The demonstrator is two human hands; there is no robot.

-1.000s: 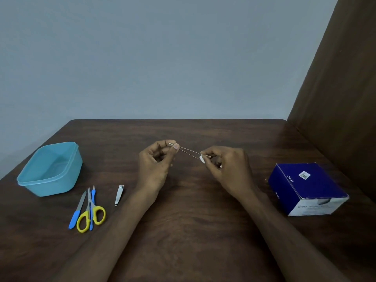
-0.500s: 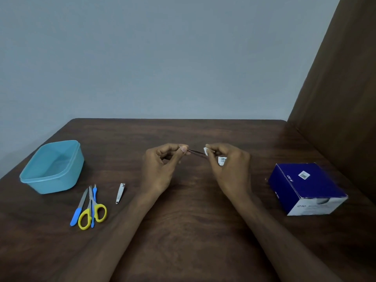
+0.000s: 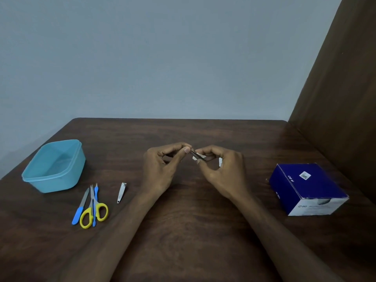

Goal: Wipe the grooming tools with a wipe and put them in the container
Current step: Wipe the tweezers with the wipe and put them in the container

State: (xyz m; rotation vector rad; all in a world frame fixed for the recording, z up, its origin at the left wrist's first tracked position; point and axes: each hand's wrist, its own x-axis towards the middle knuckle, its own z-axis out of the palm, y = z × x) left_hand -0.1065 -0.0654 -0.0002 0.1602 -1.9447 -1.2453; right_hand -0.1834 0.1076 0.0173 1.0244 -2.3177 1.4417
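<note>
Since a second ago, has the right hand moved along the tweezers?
Yes. The right hand, pinching the wipe, has slid left along the tweezers toward the left hand, away from the blue box.

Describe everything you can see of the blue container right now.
The blue container is a light blue, slightly see-through plastic tub, squarish with rounded corners and a lipped rim. It stands upright and lidless on the dark wooden table, near its left edge. Nothing shows inside it. No hand touches it. The scissors and the other tools lie just in front of it, apart from it.
</note>
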